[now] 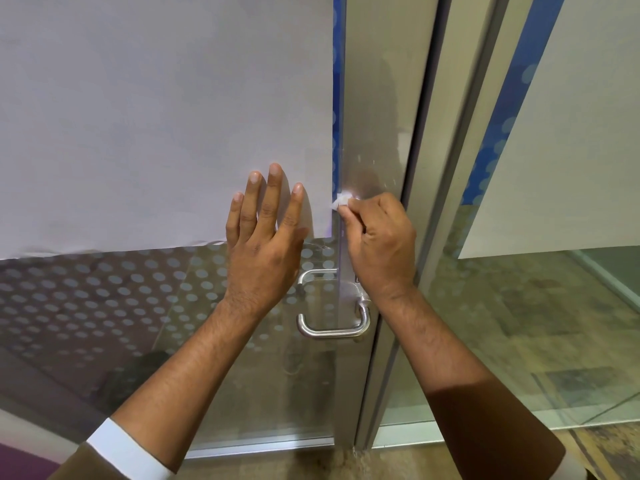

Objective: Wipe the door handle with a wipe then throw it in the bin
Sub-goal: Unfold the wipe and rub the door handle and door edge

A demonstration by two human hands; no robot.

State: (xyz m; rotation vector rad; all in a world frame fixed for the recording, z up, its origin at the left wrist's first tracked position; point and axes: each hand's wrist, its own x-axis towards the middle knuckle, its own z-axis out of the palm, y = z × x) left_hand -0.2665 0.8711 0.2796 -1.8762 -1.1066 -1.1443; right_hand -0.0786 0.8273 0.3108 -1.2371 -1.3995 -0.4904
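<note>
- Frosted grey-white film covers the upper glass of the door (pixel 138 116); below it, clear glass with a dot pattern. Brushed metal frame (pixel 377 98) runs down the door's right edge.
- Left hand (pixel 263 244) flat on the glass, fingers spread, pinching nothing; fingertips on the film, palm over its lower edge. Reads as bracing the door.
- Right hand (pixel 381 244) curled, thumb and fingertips pressed together on the wipe, pushing it against the metal frame near the film's right edge.
- Door handle (pixel 332 323): brushed steel lever, bent into a U, low on the frame, below and near the right wrist. Nothing touches it. A second lever shows through the glass, on the far side.
- Wipe (pixel 341 199): small white wad, just left of the right fingertips, well above the handle.
- Handling judgement: wipe looks light, soft, probably damp; it will crush and fold around the round bar. Best pinched at the bunched middle, loose part wrapped round the lever. Smooth steel, likely slippery.
- Bin: not in view.
</note>
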